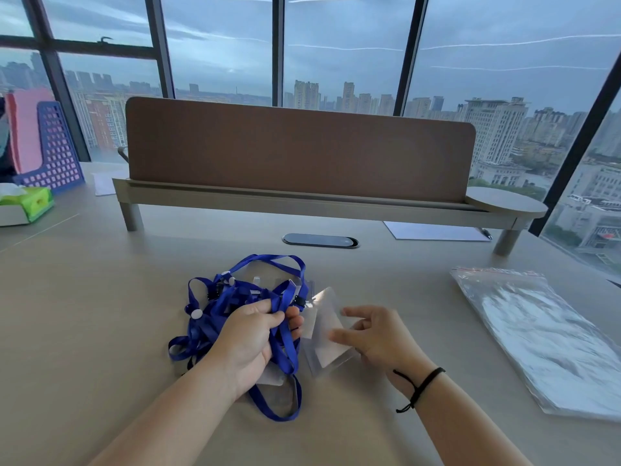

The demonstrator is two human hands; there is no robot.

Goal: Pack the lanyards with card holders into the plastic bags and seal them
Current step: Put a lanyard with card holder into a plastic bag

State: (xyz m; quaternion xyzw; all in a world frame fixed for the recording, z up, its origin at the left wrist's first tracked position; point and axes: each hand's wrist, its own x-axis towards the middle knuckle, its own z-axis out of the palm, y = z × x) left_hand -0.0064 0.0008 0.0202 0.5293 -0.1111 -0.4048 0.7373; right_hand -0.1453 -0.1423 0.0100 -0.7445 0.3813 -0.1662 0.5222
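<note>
A tangle of blue lanyards [235,307] lies on the desk [84,314] in the lower middle of the frame. Clear card holders [285,284] poke out of the pile. The left hand [252,341] sits on top of the pile, and its fingers are curled tight around some of the blue straps. Just to the right, the right hand [373,334] holds one clear card holder [327,331]. Its thumb and fingers pinch the right edge of the holder, and the other fingers are loose. This holder is tipped up off the desk.

A stack of plastic bags [544,341] with red strips at the top lies flat at the right side of the frame, well apart from both hands. A brown desk screen [295,153] stands behind.
</note>
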